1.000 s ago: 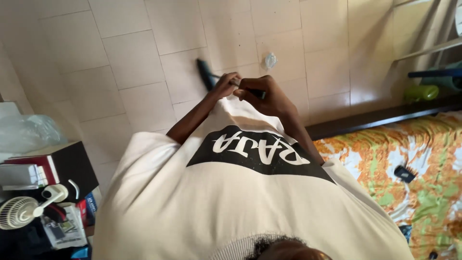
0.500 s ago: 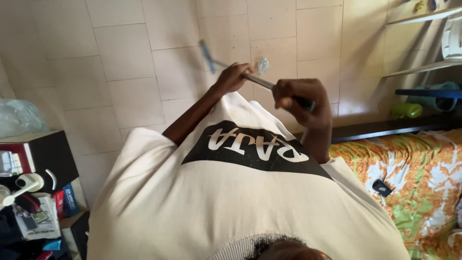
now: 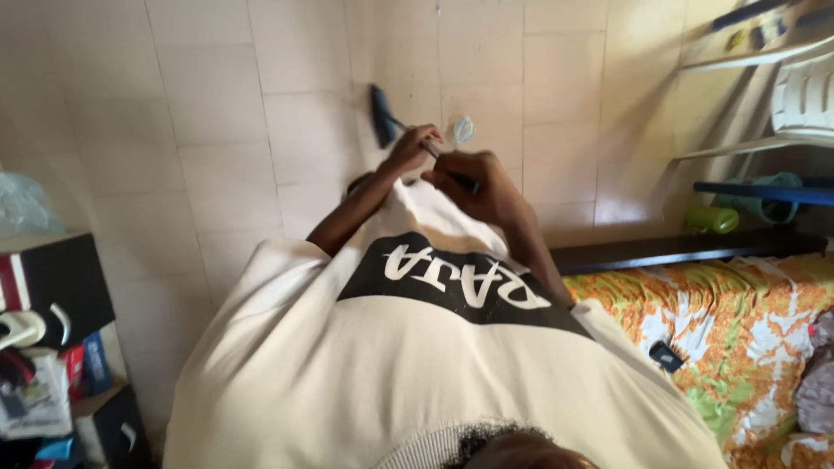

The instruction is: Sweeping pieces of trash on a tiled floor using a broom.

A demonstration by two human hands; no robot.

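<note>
I look down over my cream shirt at a tiled floor. Both hands hold a long-handled broom or brush [image 3: 382,115] with a dark blue head resting on the tiles ahead. My left hand [image 3: 411,148] grips the thin handle further down, nearer the head. My right hand [image 3: 476,184] is closed on the handle's upper part, close to my chest. A small clear bit of plastic litter [image 3: 463,130] lies on the floor just right of the handle.
A bed with an orange floral sheet [image 3: 738,321] and dark wooden frame [image 3: 678,247] lies to my right, a small dark object [image 3: 666,356] on it. A white plastic chair [image 3: 804,91] and green cup [image 3: 711,219] sit beyond. Dark cluttered shelves [image 3: 52,295] stand left.
The brush head has swung from up ahead to the left across the tiles. My right hand has drawn back toward my chest, and my view has shifted a little.
</note>
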